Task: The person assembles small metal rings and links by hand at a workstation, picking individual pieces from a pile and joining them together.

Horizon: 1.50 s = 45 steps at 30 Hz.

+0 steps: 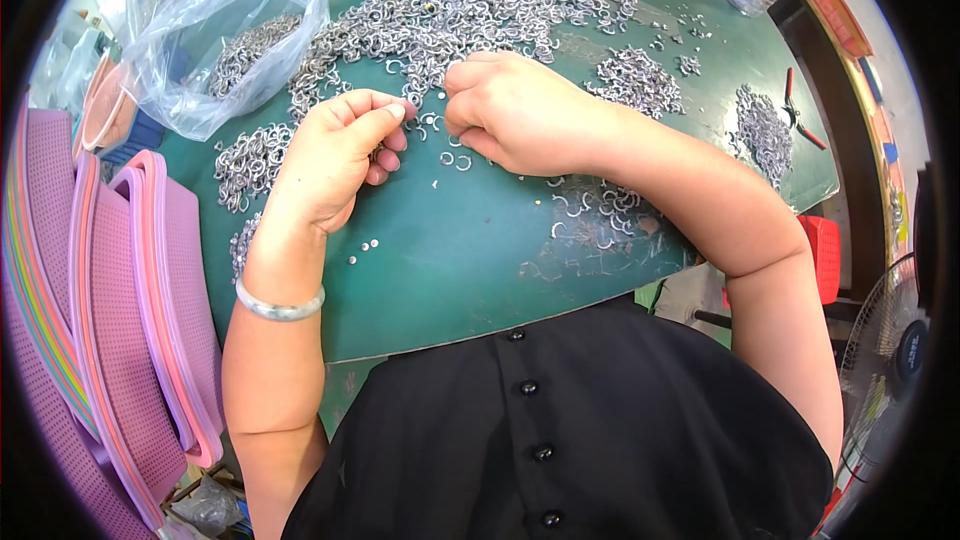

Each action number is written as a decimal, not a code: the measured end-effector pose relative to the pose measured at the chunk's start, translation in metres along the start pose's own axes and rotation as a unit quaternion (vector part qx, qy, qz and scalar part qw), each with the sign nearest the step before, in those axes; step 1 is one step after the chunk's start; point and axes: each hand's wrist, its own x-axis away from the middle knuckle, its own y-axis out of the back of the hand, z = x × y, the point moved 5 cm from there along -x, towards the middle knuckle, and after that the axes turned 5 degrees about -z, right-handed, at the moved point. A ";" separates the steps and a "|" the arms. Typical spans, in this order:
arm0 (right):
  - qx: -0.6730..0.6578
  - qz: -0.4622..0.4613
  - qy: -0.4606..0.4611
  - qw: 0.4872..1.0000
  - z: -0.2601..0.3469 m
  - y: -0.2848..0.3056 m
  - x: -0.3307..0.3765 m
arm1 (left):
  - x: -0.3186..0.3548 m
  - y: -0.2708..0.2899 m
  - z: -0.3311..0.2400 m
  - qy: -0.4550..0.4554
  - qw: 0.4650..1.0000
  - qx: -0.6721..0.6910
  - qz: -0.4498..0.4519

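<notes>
My left hand (pixel 345 150), with a pale bangle (pixel 280 308) on its wrist, is closed above the green table, thumb pressed to the index finger. Something small and dark shows among its curled fingers, too little to name. Just to the right, my right hand (pixel 515 115) is closed too, knuckles up, its fingertips hidden. The hands are apart. Beyond them spreads a big heap of small open silver metal rings (pixel 440 20). A few loose rings (pixel 457 160) lie between and below the hands. Some tiny round silver pieces (pixel 364 247) lie nearer me.
Smaller ring piles lie left (pixel 245 165) and right (pixel 638 82). Another metal pile (pixel 765 130) is beside red-handled pliers (pixel 793 112). A clear plastic bag (pixel 185 90) holds more rings. Purple perforated baskets (pixel 130 340) stack at left. A fan (pixel 880 360) stands right.
</notes>
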 end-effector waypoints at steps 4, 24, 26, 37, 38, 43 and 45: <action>-0.018 0.007 -0.010 1.000 -0.002 -0.002 0.000 | -0.001 0.001 0.001 0.006 1.000 0.024 0.004; -0.116 -0.057 -0.030 0.991 -0.009 0.008 -0.022 | -0.005 0.000 0.005 0.067 0.972 0.201 0.105; -0.058 -0.020 -0.059 0.996 -0.014 0.004 -0.020 | -0.007 0.005 0.006 0.059 0.976 0.184 0.095; -0.003 0.054 -0.069 0.996 -0.012 -0.012 -0.022 | -0.011 0.014 0.007 0.042 0.983 0.170 0.055; 0.007 0.057 -0.066 0.996 -0.011 -0.012 -0.022 | -0.011 0.015 0.007 0.042 0.983 0.169 0.049; -0.028 0.026 -0.065 0.997 -0.007 -0.002 -0.029 | -0.007 0.009 0.002 0.042 0.980 0.188 0.048; -0.041 0.002 -0.060 0.997 -0.002 0.000 -0.034 | -0.006 0.004 0.001 0.047 0.975 0.210 0.053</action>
